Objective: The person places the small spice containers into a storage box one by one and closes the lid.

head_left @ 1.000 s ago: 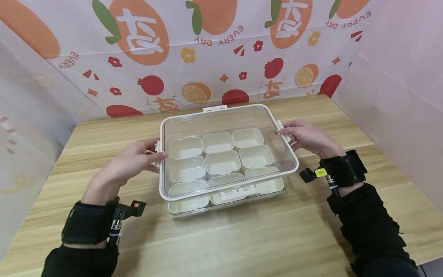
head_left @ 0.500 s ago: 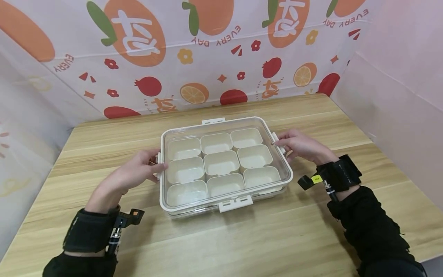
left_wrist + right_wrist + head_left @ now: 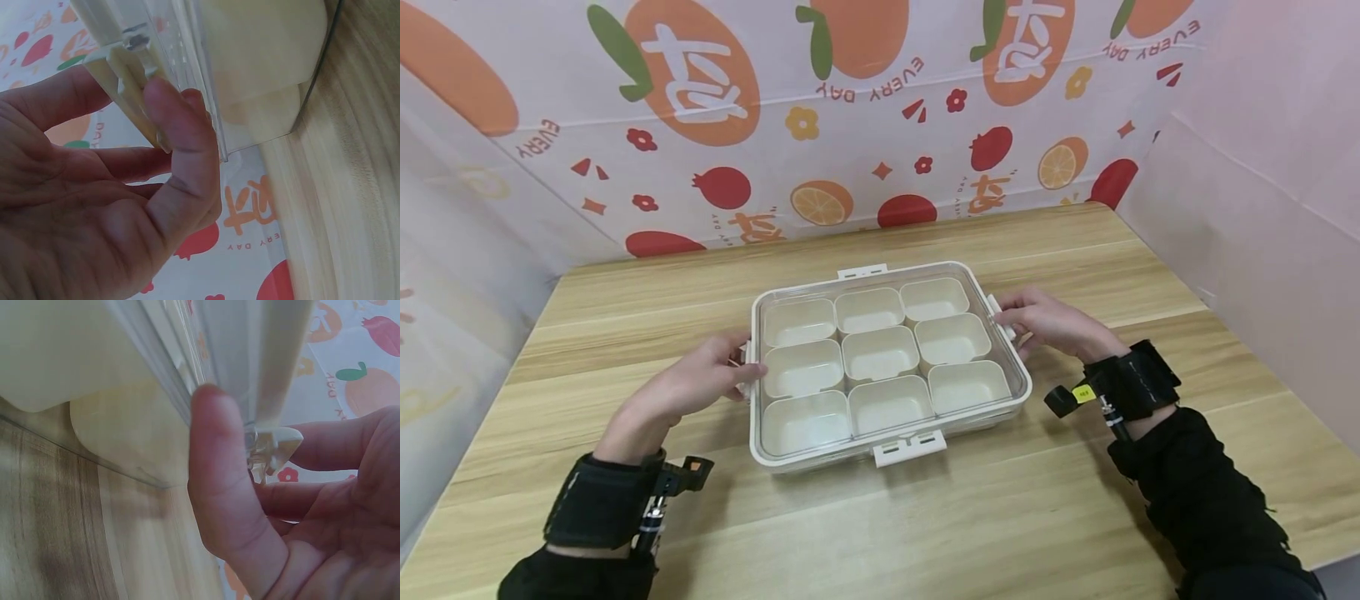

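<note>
A clear lid with a white rim (image 3: 831,457) lies over a clear plastic box (image 3: 250,125) on the table. Several cream cups (image 3: 880,354) show through it in rows. At the lid's left side, my left hand (image 3: 703,375) grips the edge by a white side latch (image 3: 122,87), thumb and fingers on either side. Opposite, my right hand (image 3: 1052,321) pinches the right edge, its fingers round another latch (image 3: 278,447) that sticks outward. The front latch (image 3: 910,448) and back latch (image 3: 862,272) also stand out from the rim.
The box stands mid-table on a light wooden tabletop (image 3: 880,533). A fruit-print cloth (image 3: 850,125) hangs behind the table's back edge, and pale sheets close off the left and right sides. Each wrist carries a strapped camera mount, such as the right one (image 3: 1131,379).
Both hands have lowered the lid from a tilted position above the box until its rim lies level over it. Over the last half second it has settled slightly lower.
</note>
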A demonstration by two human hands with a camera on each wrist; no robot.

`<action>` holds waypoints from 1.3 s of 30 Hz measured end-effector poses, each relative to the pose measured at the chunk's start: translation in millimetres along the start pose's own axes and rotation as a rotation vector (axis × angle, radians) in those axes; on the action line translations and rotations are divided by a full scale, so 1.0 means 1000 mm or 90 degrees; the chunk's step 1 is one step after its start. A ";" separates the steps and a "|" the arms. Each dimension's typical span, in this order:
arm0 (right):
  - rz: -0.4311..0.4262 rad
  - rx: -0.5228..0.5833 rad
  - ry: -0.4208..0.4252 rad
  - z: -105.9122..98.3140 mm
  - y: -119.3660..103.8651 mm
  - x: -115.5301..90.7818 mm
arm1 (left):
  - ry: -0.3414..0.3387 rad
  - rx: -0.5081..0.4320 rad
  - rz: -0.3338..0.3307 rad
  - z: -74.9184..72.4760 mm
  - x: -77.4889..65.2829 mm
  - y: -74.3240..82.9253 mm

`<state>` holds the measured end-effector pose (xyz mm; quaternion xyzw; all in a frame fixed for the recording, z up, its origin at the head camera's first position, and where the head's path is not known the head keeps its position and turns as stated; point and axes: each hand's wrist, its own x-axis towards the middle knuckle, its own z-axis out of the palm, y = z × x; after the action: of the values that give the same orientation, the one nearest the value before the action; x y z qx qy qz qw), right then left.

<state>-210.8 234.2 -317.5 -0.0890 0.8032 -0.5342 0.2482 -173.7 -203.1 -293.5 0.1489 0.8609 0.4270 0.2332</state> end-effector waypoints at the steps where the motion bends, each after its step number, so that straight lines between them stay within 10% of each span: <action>1: -0.001 -0.001 -0.001 0.000 0.000 0.000 | -0.001 0.001 0.000 0.000 0.000 0.000; 39: 0.004 0.084 -0.017 0.000 0.017 -0.001 | -0.004 -0.044 0.043 -0.001 -0.005 -0.019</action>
<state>-207.5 241.6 -332.2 -0.0770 0.7630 -0.5842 0.2657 -171.3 -217.2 -307.1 0.1711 0.8396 0.4634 0.2260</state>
